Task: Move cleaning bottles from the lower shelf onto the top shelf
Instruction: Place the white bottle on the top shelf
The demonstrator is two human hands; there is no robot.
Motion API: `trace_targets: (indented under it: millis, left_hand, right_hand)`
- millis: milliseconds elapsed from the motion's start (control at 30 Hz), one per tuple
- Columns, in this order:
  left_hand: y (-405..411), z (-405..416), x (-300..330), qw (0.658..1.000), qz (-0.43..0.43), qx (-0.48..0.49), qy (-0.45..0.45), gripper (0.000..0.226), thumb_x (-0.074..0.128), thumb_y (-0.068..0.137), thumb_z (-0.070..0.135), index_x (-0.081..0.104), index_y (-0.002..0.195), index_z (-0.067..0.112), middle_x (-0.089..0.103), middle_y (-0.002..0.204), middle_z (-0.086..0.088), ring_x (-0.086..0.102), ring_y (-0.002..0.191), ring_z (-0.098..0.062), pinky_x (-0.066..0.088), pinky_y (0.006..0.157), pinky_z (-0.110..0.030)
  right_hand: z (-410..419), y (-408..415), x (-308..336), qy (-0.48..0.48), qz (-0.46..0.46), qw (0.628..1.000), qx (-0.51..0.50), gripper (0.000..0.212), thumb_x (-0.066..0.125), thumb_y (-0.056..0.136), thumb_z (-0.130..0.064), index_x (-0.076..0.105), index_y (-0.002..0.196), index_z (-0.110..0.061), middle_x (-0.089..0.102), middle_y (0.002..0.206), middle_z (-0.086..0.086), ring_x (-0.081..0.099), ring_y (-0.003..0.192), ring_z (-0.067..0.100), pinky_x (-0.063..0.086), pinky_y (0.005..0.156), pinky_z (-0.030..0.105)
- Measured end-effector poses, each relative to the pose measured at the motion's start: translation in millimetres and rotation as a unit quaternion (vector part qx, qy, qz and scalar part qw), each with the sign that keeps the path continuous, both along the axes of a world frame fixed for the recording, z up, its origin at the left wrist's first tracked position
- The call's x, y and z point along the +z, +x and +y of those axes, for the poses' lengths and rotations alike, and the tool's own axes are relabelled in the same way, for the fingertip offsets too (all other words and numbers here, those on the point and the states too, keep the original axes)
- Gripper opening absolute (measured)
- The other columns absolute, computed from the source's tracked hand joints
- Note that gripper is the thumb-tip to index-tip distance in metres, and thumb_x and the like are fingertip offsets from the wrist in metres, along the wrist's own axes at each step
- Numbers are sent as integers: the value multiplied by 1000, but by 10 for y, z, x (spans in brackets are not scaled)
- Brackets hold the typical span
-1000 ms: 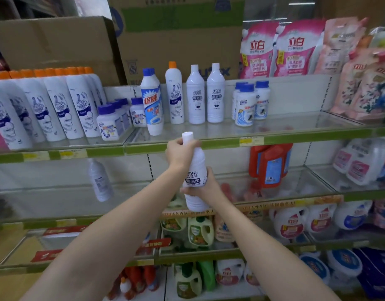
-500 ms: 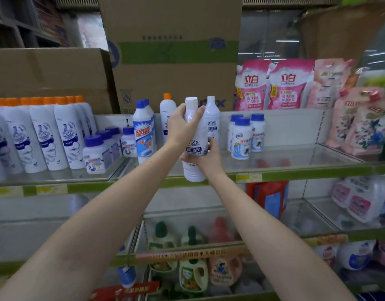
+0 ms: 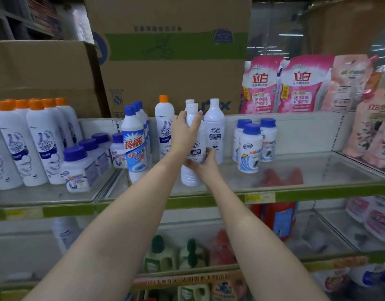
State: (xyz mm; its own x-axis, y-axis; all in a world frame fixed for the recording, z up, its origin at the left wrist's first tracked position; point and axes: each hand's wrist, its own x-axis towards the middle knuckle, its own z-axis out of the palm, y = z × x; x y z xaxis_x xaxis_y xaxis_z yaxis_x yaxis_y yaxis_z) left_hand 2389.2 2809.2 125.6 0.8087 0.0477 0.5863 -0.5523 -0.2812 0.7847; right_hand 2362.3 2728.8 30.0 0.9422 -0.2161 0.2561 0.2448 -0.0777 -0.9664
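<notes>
A white cleaning bottle (image 3: 192,172) with a white cap stands upright on the glass top shelf (image 3: 295,181), held by both hands. My left hand (image 3: 185,133) wraps its upper body and neck. My right hand (image 3: 203,162) grips its lower body from the right. Just behind it stand two matching white bottles (image 3: 214,129), one mostly hidden. On the lower shelf (image 3: 24,240) at the left, a white bottle (image 3: 64,232) shows blurred through the glass.
On the top shelf: a blue-capped bottle (image 3: 135,144) and an orange-capped bottle (image 3: 164,124) to the left, small blue-lidded jars (image 3: 250,146) to the right, orange-capped bottles (image 3: 43,144) far left, pink refill pouches (image 3: 280,83) at back right. Cardboard boxes (image 3: 169,61) rise behind. Red and green jugs sit below.
Both hands carried the white bottle up from in front of the lower shelf and forward onto the top shelf, in front of the two matching bottles. The camera tilted upward.
</notes>
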Motion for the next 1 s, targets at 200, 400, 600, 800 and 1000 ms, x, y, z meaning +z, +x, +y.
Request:
trace_targets:
  millis: [200,400,600,800,1000]
  left_hand:
    - [235,-51,-24,1000,-2,23,7,30,52,98,45,56,104,15,49,104,-4,49,84,-12,34,67,-21]
    - [345,-34,-8,1000,4,19,6,32,52,98,46,55,110,17,49,108,-1,54,92,-16,40,78,-29]
    - [473,-70,22,992,26,85,93,48,46,99,52,51,124,10,43,126,-13,40,120,-30,35,96,-39]
    - [455,21,91,986,77,48,137,56,43,98,57,44,133,13,38,136,-15,31,131,-36,31,100,-44]
    - [187,238,-8,968,173,-5,181,79,44,97,60,28,150,3,33,153,-18,31,143,-37,30,115,-51]
  right_hand:
    - [140,292,-112,-45,6,998,-33,84,77,71,-52,35,133,-13,57,131,6,58,119,25,50,102,49]
    - [161,360,-48,-106,34,992,-58,90,73,81,-53,26,146,-11,38,147,11,39,135,31,40,110,50]
    - [98,521,-45,-177,84,977,-78,82,65,90,-52,24,146,-9,32,150,15,29,139,32,31,115,44]
    - [158,489,-30,-155,100,979,-82,80,67,89,-51,27,143,-8,36,147,16,37,136,32,35,112,44]
    - [122,177,88,-222,158,956,-108,50,54,99,-34,48,140,-7,52,141,17,54,126,35,45,101,42]
